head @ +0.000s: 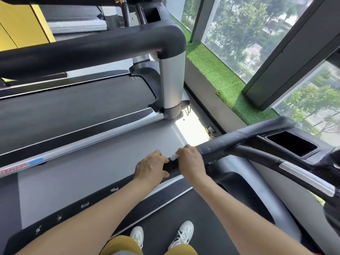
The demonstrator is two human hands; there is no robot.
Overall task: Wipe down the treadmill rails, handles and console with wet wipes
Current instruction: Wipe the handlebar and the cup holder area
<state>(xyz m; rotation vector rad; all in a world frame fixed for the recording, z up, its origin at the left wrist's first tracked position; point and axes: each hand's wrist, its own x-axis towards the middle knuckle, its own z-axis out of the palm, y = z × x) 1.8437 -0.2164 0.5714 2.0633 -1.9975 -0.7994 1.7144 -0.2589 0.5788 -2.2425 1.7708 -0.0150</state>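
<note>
Both hands (150,167) (191,161) curled on handrail (219,147), wipe (173,156) between

Black handrail (220,146), white wipe (173,156), green turf (217,74), yellow wall (20,24).

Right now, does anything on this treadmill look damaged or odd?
Yes: the black handrail that both hands grip looks scuffed, with pale flecks and worn patches in its covering just past the right hand. The neighbouring treadmill's handrail looks smooth by comparison. A white wipe shows between the hands.
</note>
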